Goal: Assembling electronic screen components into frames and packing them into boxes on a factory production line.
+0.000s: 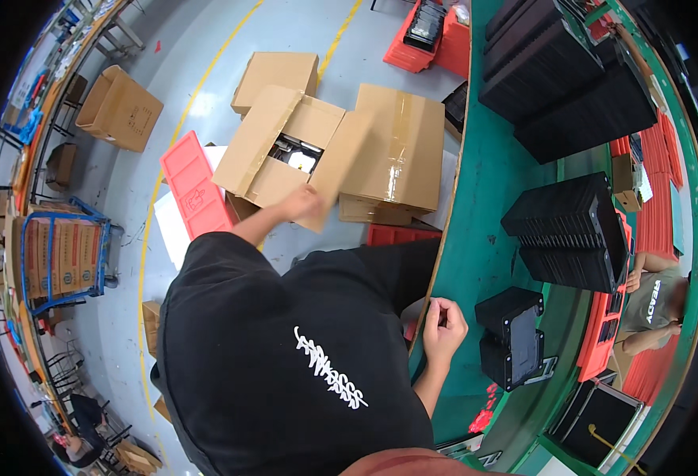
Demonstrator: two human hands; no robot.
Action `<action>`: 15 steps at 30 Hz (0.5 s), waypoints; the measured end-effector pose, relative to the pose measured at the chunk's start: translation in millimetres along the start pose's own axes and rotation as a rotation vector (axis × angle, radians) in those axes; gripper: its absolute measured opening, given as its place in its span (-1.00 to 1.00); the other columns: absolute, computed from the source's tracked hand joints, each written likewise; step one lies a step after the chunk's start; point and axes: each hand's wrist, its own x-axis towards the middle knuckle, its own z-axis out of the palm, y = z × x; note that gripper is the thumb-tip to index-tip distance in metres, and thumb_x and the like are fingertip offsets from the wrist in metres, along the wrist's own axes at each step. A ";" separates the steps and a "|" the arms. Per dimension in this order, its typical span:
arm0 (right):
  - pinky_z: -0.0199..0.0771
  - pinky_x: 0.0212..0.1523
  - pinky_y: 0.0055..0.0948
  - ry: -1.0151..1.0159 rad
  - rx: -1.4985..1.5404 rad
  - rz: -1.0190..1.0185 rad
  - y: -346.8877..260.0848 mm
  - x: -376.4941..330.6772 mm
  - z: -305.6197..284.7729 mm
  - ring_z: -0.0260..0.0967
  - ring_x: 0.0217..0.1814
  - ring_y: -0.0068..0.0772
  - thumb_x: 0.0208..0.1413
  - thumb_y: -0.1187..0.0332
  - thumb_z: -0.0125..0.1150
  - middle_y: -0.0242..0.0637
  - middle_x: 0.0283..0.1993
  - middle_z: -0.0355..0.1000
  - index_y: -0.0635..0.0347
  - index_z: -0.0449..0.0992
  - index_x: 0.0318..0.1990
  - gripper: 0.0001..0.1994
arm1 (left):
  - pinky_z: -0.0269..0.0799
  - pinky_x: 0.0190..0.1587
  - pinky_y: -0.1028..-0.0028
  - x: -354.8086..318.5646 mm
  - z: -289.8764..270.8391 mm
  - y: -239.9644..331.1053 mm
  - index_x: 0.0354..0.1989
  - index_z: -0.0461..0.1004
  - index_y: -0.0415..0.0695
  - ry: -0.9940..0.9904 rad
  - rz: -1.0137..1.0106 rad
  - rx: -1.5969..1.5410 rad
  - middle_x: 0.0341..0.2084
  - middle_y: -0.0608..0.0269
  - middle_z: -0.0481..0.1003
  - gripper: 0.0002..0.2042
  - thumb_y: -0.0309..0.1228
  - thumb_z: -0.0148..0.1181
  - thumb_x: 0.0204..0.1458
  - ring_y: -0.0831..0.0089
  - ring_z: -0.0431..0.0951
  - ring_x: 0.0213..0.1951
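Note:
My left hand [301,205] is at a flap [341,170] of an open cardboard box [258,147] on the left. Its fingers look closed at the flap's edge; hand and flap are slightly blurred. Through the gap between the flaps, black parts and a white piece [301,162] show inside the box. My right hand [444,327] rests at the edge of the green workbench [476,262], fingers curled, with no object visible in it. Close by on the bench stand dark trays or cases [515,337].
A taped carton [396,147] stands right of the open box, another [274,75] behind. A red crate [197,186] lies on the left. Black tray stacks [567,234] stand on the bench. Across it is another person [654,305]. A blue cart [63,254] holds cartons at far left.

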 end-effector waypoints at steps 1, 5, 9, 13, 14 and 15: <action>0.23 -0.51 -0.57 0.003 -0.002 -0.003 1.1 0.5 1.9 0.24 -0.54 -0.67 0.22 0.48 0.28 -0.38 -0.50 0.44 0.31 0.58 -0.31 -0.91 | 0.28 0.31 0.11 3.1 27.7 20.0 0.06 0.59 -0.17 0.005 0.041 0.396 0.06 -0.15 0.50 -0.47 0.03 0.09 0.16 0.01 0.43 0.20; 0.21 -0.53 -0.57 0.022 -0.004 0.003 0.8 -1.4 6.8 0.22 -0.57 -0.66 0.20 0.49 0.29 -0.38 -0.50 0.43 0.31 0.58 -0.32 -0.92 | 0.13 0.39 -0.10 24.8 65.9 83.6 0.21 0.49 -0.10 -0.137 -0.281 0.946 0.37 -0.13 0.20 -0.21 0.16 0.41 -0.16 -0.13 0.23 0.35; 0.20 -0.57 -0.53 0.030 -0.011 0.017 2.8 -2.8 3.7 0.23 -0.61 -0.59 0.16 0.53 0.30 -0.34 -0.50 0.44 0.29 0.58 -0.34 -0.95 | 0.02 0.43 -0.18 48.5 14.3 88.0 0.30 0.40 -0.06 -0.240 -0.329 0.827 0.46 -0.10 0.07 0.05 0.29 0.55 -0.42 -0.20 0.05 0.45; 0.20 -0.57 -0.53 0.026 -0.017 0.023 0.4 1.1 4.6 0.23 -0.61 -0.58 0.17 0.52 0.30 -0.33 -0.50 0.43 0.29 0.59 -0.34 -0.95 | -0.11 0.48 -0.15 25.0 -40.2 55.9 0.46 0.18 -0.05 0.048 -0.514 0.732 0.47 -0.10 0.06 0.32 0.39 0.55 -0.58 -0.17 -0.09 0.51; 0.20 -0.57 -0.53 0.021 -0.024 0.016 0.4 1.5 3.5 0.23 -0.61 -0.58 0.17 0.52 0.30 -0.33 -0.51 0.43 0.28 0.59 -0.34 -0.95 | -0.14 0.48 -0.12 15.6 -45.3 49.9 0.47 0.16 -0.06 0.081 -0.558 0.744 0.46 -0.11 0.08 0.35 0.44 0.51 -0.58 -0.13 -0.08 0.52; 0.20 -0.57 -0.52 0.015 -0.031 0.009 0.0 1.7 3.2 0.23 -0.61 -0.57 0.17 0.52 0.30 -0.32 -0.51 0.43 0.28 0.59 -0.34 -0.95 | -0.18 0.49 -0.09 11.5 -48.0 45.9 0.47 0.13 -0.07 0.114 -0.602 0.756 0.45 -0.12 0.10 0.37 0.49 0.48 -0.59 -0.10 -0.06 0.52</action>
